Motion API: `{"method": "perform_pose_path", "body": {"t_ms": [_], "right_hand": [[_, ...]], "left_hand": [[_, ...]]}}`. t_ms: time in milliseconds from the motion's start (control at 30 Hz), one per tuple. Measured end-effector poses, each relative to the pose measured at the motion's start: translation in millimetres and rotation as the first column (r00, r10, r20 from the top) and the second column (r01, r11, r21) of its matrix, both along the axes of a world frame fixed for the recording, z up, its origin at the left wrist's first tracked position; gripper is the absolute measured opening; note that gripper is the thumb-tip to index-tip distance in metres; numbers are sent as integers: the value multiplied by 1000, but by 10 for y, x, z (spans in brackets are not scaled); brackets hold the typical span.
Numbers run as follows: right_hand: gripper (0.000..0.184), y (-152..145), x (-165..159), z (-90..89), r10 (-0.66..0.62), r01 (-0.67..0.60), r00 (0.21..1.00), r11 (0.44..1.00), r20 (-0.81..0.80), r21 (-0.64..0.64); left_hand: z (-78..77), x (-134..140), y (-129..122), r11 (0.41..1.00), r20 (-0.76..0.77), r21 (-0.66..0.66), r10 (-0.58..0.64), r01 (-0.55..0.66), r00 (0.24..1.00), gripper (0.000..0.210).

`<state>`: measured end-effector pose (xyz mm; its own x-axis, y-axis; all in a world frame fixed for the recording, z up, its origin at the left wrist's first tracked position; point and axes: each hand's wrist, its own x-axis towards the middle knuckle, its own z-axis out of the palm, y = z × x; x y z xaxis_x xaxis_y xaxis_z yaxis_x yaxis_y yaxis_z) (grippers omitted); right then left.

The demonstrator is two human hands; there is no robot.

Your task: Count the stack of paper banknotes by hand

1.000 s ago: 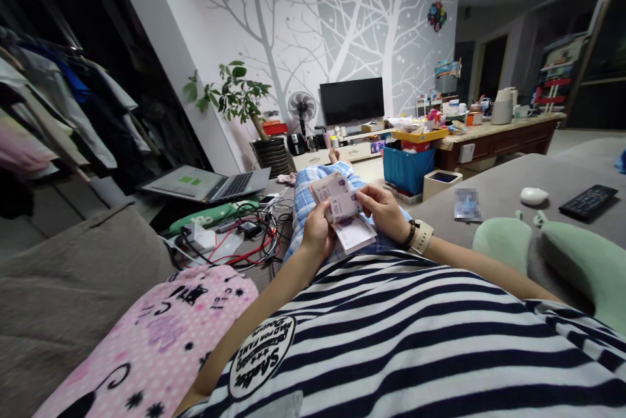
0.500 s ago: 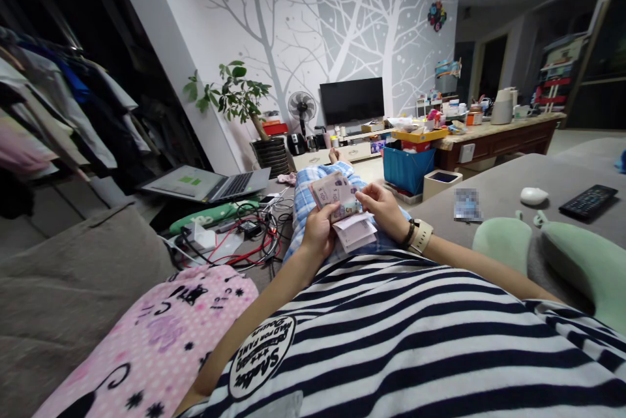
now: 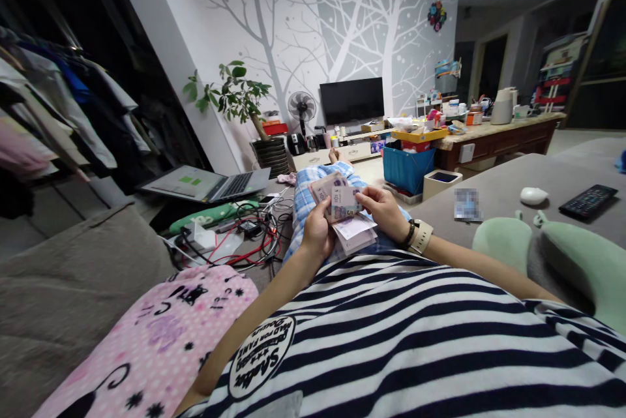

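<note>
Over my lap, my left hand (image 3: pixel 319 230) is closed around a fanned bundle of banknotes (image 3: pixel 325 187), its thumb lying across them. My right hand (image 3: pixel 382 210) pinches the right edge of one banknote (image 3: pixel 345 201) marked with a 5, which lies in front of the others. Below the fingers, pale folded papers or notes (image 3: pixel 355 229) stick out toward my striped shirt; I cannot tell which hand supports them. Blue checked cloth (image 3: pixel 307 178) covers my legs underneath.
To the left are an open laptop (image 3: pixel 195 184), tangled cables (image 3: pixel 267 232) and a pink dotted cloth (image 3: pixel 195 313). On the sofa at right lie a remote (image 3: pixel 588 203), a white mouse (image 3: pixel 534 195) and a green neck pillow (image 3: pixel 572 255). A blue bin (image 3: pixel 408 169) stands ahead.
The banknote in my right fingers has swung more upright and shows its face more fully. My left thumb has drawn back slightly to the left.
</note>
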<state>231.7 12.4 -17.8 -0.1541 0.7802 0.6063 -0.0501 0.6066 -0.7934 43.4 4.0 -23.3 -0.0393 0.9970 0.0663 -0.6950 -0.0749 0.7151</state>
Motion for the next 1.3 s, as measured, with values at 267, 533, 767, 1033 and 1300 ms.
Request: {"method": "perform_pose_path", "body": {"t_ms": [267,533,767,1033,1300], "right_hand": [[69,-42,5,13,23,-23,999,1000,-35,7],[64,39,-27,-28,94,-93,995,995,-44,31],[66,38,-24,-15,138,-137,989,990,-45,34],[70,1,7,-7,126,-123,991,990,-39,67],[73,-21,67,44,142,-139,989,988,-49,61]], "left_hand": [[-51,-8,73,1000,22,26,14,-14,1000,47],[-101,-10,102,998,-61,58,30,-26,998,37],[-90,-31,80,998,-102,56,33,-27,994,39],[-80,-7,66,998,-112,60,31,-25,993,31],[-31,69,99,997,-5,-14,72,-72,997,44]]}}
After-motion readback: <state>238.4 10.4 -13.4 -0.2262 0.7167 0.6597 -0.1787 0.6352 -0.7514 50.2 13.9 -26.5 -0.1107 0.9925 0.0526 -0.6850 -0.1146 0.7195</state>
